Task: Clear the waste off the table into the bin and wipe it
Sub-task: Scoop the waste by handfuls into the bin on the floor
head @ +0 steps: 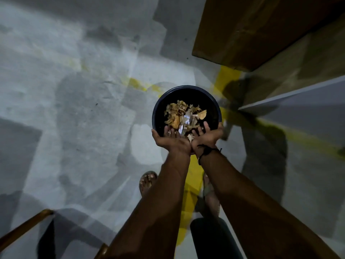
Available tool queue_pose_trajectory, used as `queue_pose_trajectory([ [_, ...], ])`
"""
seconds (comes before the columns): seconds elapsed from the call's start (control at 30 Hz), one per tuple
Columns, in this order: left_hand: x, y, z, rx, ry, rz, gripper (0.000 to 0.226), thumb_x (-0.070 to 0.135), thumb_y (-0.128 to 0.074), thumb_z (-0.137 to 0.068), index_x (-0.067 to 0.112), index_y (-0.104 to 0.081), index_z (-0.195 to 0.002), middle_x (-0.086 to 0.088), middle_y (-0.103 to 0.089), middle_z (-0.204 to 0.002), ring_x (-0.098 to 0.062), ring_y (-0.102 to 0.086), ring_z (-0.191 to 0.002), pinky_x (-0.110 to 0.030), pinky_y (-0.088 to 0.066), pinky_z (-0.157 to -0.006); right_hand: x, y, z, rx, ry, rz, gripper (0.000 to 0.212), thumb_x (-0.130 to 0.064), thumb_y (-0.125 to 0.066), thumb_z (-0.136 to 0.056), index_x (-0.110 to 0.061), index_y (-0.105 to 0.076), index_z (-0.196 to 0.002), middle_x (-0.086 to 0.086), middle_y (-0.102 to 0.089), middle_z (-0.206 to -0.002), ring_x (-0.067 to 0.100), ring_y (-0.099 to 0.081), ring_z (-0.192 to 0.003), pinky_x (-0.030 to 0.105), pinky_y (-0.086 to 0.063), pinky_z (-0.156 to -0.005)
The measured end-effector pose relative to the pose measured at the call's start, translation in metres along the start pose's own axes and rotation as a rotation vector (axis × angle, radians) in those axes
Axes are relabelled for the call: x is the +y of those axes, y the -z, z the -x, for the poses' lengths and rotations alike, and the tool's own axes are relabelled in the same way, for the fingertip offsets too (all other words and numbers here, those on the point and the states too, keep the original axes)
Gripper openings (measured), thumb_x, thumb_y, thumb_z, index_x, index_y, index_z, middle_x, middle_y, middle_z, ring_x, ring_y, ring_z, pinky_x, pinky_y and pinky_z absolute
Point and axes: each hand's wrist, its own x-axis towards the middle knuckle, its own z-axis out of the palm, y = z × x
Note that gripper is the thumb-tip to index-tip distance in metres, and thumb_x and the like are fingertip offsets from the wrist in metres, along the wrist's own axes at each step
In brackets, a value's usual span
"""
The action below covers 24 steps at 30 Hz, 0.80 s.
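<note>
Both hands, left (169,139) and right (206,136), were cupped open, palms up, side by side at the bin's (158,109) near rim. The waste (183,114) sat just beyond the fingertips, inside the bin, so neither hand gripped anything.

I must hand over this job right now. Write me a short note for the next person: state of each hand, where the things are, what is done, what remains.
Left hand: open, palm up, cupped over the near rim of the round dark plastic bin.
Right hand: open, palm up, beside the left, a dark cord on its wrist.
Waste: dry brown leaves and pale paper scraps lie in or are falling into the bin; a few scraps sit between the palms.
Bin stands on the grey concrete floor by a yellow painted line.
Done: this handful is nearly emptied.
Left: the table is out of view, so check it for more waste, then wipe it.
</note>
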Motion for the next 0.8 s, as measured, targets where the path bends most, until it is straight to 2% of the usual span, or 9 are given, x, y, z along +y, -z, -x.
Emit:
queue_pose_trajectory([
  [0.07, -0.001, -0.006, 0.001, 0.031, -0.006, 0.001, 0.071, 0.064, -0.047, -0.1, 0.007, -0.058, -0.142, -0.015, -0.05, -0.15, -0.033, -0.049, -0.141, -0.046, -0.038, -0.118, -0.003, 0.0, -0.004, -0.024, -0.031, 0.023, 0.079, -0.068, -0.018, -0.105, -0.014, -0.036, -0.159, 0.013, -0.028, -0.168, 0.036, -0.027, -0.153, 0.05, -0.028, -0.112],
  [0.13, -0.001, -0.01, 0.007, 0.039, -0.031, -0.043, 0.07, 0.063, -0.047, -0.1, 0.008, -0.06, -0.14, -0.014, -0.053, -0.147, -0.033, -0.049, -0.14, -0.042, -0.041, -0.107, -0.006, -0.002, -0.009, -0.018, -0.046, 0.087, 0.082, -0.071, -0.018, -0.103, -0.015, -0.04, -0.158, 0.013, -0.027, -0.168, 0.038, -0.024, -0.155, 0.055, -0.024, -0.115],
  [0.17, 0.0, -0.011, 0.007, 0.043, -0.044, -0.095, 0.069, 0.064, -0.048, -0.1, 0.009, -0.063, -0.138, -0.012, -0.054, -0.147, -0.032, -0.047, -0.141, -0.043, -0.04, -0.108, -0.009, -0.005, -0.008, -0.002, -0.025, 0.13, 0.081, -0.071, -0.019, -0.103, -0.014, -0.044, -0.155, 0.012, -0.028, -0.168, 0.036, -0.022, -0.156, 0.055, -0.021, -0.119],
  [0.23, 0.002, -0.011, 0.007, 0.016, -0.07, -0.177, 0.068, 0.067, -0.05, -0.097, 0.012, -0.068, -0.132, -0.007, -0.057, -0.147, -0.028, -0.044, -0.143, -0.047, -0.033, -0.118, -0.015, -0.01, -0.006, -0.004, 0.053, 0.231, 0.078, -0.068, -0.02, -0.105, -0.011, -0.053, -0.149, 0.012, -0.031, -0.167, 0.031, -0.024, -0.156, 0.05, -0.019, -0.125],
  [0.3, 0.005, -0.012, 0.012, -0.003, -0.091, -0.224, 0.068, 0.068, -0.049, -0.097, 0.013, -0.07, -0.13, -0.007, -0.06, -0.147, -0.026, -0.045, -0.143, -0.046, -0.026, -0.123, -0.022, -0.011, 0.002, -0.039, 0.093, 0.296, 0.077, -0.065, -0.019, -0.106, -0.011, -0.055, -0.147, 0.011, -0.034, -0.166, 0.028, -0.028, -0.155, 0.046, -0.019, -0.125],
  [0.37, 0.011, -0.015, 0.022, -0.036, -0.101, -0.264, 0.067, 0.066, -0.047, -0.098, 0.012, -0.07, -0.132, -0.009, -0.061, -0.146, -0.025, -0.047, -0.142, -0.042, -0.025, -0.124, -0.032, -0.007, 0.014, -0.107, 0.062, 0.317, 0.077, -0.066, -0.017, -0.106, -0.014, -0.054, -0.148, 0.01, -0.036, -0.165, 0.028, -0.031, -0.154, 0.043, -0.023, -0.12],
  [0.53, 0.026, -0.022, 0.075, -0.15, -0.076, -0.329, 0.063, 0.057, -0.044, -0.102, 0.011, -0.065, -0.138, -0.008, -0.063, -0.144, -0.024, -0.055, -0.138, -0.039, -0.036, -0.107, -0.056, -0.007, 0.064, -0.137, 0.023, 0.221, 0.076, -0.069, -0.021, -0.104, -0.015, -0.058, -0.144, 0.011, -0.048, -0.157, 0.029, -0.043, -0.146, 0.04, -0.034, -0.103],
  [0.67, 0.036, -0.028, 0.138, -0.238, -0.057, -0.379, 0.06, 0.052, -0.046, -0.102, 0.008, -0.064, -0.14, -0.011, -0.065, -0.142, -0.025, -0.059, -0.135, -0.039, -0.041, -0.112, -0.077, -0.003, 0.125, -0.199, -0.011, 0.107, 0.076, -0.07, -0.025, -0.103, -0.014, -0.06, -0.14, 0.011, -0.054, -0.151, 0.028, -0.05, -0.14, 0.041, -0.039, -0.104],
  [0.8, 0.046, -0.035, 0.22, -0.319, -0.042, -0.472, 0.057, 0.048, -0.046, -0.102, 0.008, -0.064, -0.139, -0.01, -0.068, -0.139, -0.023, -0.061, -0.134, -0.041, -0.037, -0.119, -0.103, 0.004, 0.204, -0.263, -0.027, -0.015, 0.071, -0.067, -0.031, -0.103, -0.012, -0.063, -0.134, 0.012, -0.06, -0.146, 0.03, -0.056, -0.136, 0.044, -0.041, -0.114],
])
